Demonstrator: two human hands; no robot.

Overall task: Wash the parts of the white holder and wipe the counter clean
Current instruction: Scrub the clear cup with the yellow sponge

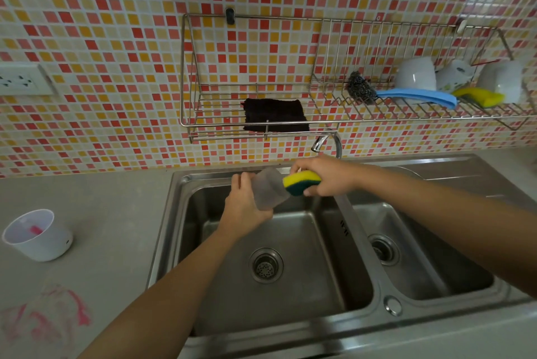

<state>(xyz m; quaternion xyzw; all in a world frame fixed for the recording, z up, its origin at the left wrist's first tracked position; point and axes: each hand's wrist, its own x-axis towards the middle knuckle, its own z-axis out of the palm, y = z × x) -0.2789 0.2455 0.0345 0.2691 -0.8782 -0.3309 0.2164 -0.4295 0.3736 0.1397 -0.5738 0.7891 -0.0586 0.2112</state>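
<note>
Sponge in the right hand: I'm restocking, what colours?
Foam sponge: yellow, with dark green scouring layer; head view.

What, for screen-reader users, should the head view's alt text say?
Over a sink, the left hand holds a translucent cup while the right hand presses a yellow-green sponge to it. A white holder stands on the counter.

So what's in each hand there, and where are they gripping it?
The left hand grips a translucent cup round its side; the right hand holds a yellow-green sponge by one end, against the cup.
</note>
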